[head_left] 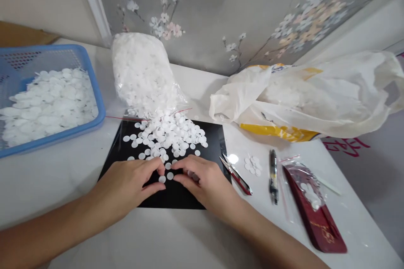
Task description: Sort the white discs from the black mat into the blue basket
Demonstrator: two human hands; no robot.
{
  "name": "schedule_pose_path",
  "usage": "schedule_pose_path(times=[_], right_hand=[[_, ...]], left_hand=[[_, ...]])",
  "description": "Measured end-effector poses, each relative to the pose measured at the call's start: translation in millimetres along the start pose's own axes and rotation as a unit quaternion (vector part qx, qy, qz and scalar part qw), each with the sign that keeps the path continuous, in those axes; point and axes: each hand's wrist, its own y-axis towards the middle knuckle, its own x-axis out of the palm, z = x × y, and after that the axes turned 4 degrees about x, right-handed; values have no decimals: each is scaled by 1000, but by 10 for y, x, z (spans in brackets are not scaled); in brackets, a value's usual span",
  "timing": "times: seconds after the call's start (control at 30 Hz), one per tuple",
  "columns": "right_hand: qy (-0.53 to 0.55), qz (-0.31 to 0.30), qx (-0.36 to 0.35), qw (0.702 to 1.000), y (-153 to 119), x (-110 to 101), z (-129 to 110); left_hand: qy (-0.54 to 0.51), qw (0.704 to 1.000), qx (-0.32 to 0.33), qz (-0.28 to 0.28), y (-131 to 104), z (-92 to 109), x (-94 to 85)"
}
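A pile of small white discs (170, 132) lies on a black mat (186, 195), spilling from the mouth of a clear plastic bag (143, 71). My left hand (134, 183) is over the mat's left part, thumb and forefinger apart, with a single disc (162, 179) near their tips. My right hand (206, 176) faces it from the right, its thumb and forefinger beside another disc (170, 175). Several discs show under the curled fingers of my right hand; whether they are held is unclear.
A blue basket (101, 107) of white pieces stands left. Red-handled snips (241, 181), a few loose discs (252, 164), a black pen (273, 176) and a dark red case (328, 229) lie right. Behind them is a white plastic bag (315, 96).
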Motion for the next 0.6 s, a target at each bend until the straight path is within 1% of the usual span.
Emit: schedule_pose_path(times=[0.1, 0.2, 0.3, 0.4, 0.5, 0.6], right_hand=[[-41, -2, -26, 999, 2, 106, 4], [-80, 7, 0, 997, 21, 164, -9], [-94, 10, 37, 995, 50, 173, -38], [-77, -7, 57, 995, 81, 138, -78], [-38, -25, 65, 997, 93, 84, -114], [36, -34, 85, 995, 74, 31, -120]], left_hand=[[-3, 1000, -15, -7, -8, -4, -11], [-3, 1000, -19, -7, -12, -16, -7], [0, 1000, 5, 1, -14, -25, 12], [-5, 1000, 28, 13, -21, -36, 30], [-45, 998, 46, 23, -30, -53, 27], [-92, 995, 28, 36, -34, -73, -2]])
